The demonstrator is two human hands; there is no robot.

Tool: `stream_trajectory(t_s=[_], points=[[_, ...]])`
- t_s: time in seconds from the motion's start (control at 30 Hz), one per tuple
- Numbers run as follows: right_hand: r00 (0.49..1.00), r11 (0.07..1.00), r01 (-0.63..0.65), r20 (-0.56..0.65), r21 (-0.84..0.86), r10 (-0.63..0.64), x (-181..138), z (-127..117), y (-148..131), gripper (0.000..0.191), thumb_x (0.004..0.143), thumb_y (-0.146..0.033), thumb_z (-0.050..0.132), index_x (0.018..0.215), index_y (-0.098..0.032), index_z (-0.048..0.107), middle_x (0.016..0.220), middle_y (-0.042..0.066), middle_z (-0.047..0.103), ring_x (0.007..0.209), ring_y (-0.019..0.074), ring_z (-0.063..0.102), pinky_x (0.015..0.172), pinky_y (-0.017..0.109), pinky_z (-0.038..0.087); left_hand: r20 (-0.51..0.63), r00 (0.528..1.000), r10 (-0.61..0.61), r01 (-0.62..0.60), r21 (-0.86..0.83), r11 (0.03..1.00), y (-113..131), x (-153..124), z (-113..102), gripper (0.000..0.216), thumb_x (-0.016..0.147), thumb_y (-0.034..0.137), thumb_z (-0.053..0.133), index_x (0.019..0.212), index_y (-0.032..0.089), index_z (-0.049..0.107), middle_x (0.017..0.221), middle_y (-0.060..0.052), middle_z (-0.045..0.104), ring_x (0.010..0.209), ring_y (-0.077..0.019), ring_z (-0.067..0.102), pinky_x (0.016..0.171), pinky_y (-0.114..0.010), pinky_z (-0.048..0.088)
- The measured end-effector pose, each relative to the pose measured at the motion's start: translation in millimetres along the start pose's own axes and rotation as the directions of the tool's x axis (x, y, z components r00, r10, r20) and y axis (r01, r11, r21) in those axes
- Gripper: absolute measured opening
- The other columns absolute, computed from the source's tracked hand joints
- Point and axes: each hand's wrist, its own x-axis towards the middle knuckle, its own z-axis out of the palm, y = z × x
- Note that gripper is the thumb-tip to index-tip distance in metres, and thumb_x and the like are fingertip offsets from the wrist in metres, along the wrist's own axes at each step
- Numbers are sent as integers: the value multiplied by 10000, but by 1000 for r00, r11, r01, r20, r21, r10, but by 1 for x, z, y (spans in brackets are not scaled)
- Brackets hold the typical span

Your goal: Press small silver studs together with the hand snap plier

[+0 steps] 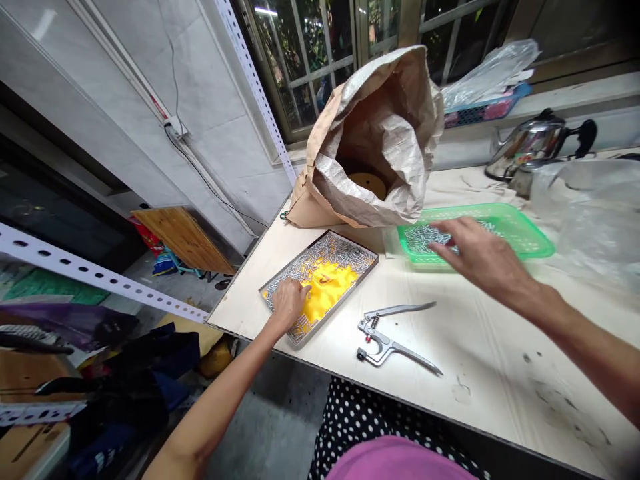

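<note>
My left hand [289, 303] rests in a shallow metal tray [367, 255] lined with yellow cloth and strewn with several small silvery metal pieces; its fingers are curled together on the pieces, and what they pinch is too small to make out. My right hand [477, 257] reaches over the near edge of a green plastic basket [530, 241] that holds more silvery pieces, fingers stretched out and apart with nothing in them. Metal hand pliers [387, 340] lie on the white table [490, 360] between my arms.
A large open brown paper sack [380, 133] stands behind the tray. A steel kettle [535, 143] and a clear plastic bag [595, 213] sit at the right. Perforated metal shelving [95, 273] and clutter stand on the left, beyond the table's edge.
</note>
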Motion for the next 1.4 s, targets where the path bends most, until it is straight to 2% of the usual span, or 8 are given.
stream_trajectory(t_s=[0.17, 0.37, 0.47, 0.53, 0.7, 0.9, 1.2, 1.4], points=[[963, 947, 25, 247, 320, -109, -90, 25, -52, 242, 973, -325, 435, 1073, -205, 619, 988, 76, 632, 803, 197, 651, 710, 329, 523, 76, 996, 35, -39, 46, 998, 6, 6, 14, 252, 903, 335, 552, 868, 126, 688, 1017, -142, 672, 1012, -266, 594, 764, -319, 429], [900, 960, -68, 432, 273, -59, -148, 42, -80, 179, 960, -250, 466, 1009, -206, 632, 908, 53, 619, 789, 182, 631, 688, 304, 504, 132, 987, 93, -105, 83, 991, 5, 9, 14, 251, 883, 163, 451, 835, 113, 692, 992, -161, 673, 974, -271, 612, 759, -333, 435], [896, 982, -56, 443, 182, -31, -155, 47, -80, 143, 942, -197, 491, 962, -193, 632, 877, 51, 611, 795, 186, 607, 675, 296, 461, 75, 984, 161, -160, -22, 987, 13, -4, 8, 235, 856, 151, 458, 837, 126, 691, 956, -133, 688, 949, -246, 619, 789, -322, 443], [899, 989, -45, 438, 139, -21, -157, 49, -80, 127, 938, -174, 498, 924, -182, 624, 870, 53, 608, 784, 184, 591, 659, 290, 428, 68, 977, 203, -178, -266, 947, 26, -21, 4, 190, 832, 209, 514, 829, 147, 694, 875, -82, 703, 838, -202, 635, 752, -287, 460], [902, 997, -12, 432, 78, -23, -158, 52, -80, 137, 941, -149, 485, 857, -173, 591, 878, 56, 604, 750, 173, 551, 630, 296, 363, 373, 895, 245, 115, -723, 682, 65, -65, 13, 278, 731, 406, 621, 791, 141, 679, 568, 21, 582, 460, -104, 482, 451, -215, 381], [903, 999, -15, 430, 32, 0, -159, 56, -81, 131, 937, -138, 488, 873, -177, 595, 865, 38, 595, 709, 156, 521, 598, 297, 301, 517, 827, 219, 308, -744, 594, 84, -74, 34, 352, 652, 461, 688, 739, 121, 655, 466, 70, 465, 385, -59, 337, 369, -194, 263], [919, 999, -36, 393, 34, 20, -162, 58, -80, 124, 924, -122, 494, 872, -175, 593, 856, 34, 583, 665, 142, 477, 576, 305, 243, 580, 788, 205, 288, -643, 710, 91, -67, 30, 246, 713, 378, 670, 660, 146, 606, 411, 79, 438, 349, -56, 337, 369, -194, 254], [919, 1000, -16, 393, 15, 9, -162, 54, -83, 122, 917, -111, 507, 881, -180, 600, 864, 36, 589, 679, 150, 496, 588, 306, 271, 711, 641, 289, 234, -540, 808, 95, -55, 20, 363, 687, 447, 717, 546, 162, 543, 404, 61, 461, 346, -54, 362, 381, -200, 241]])
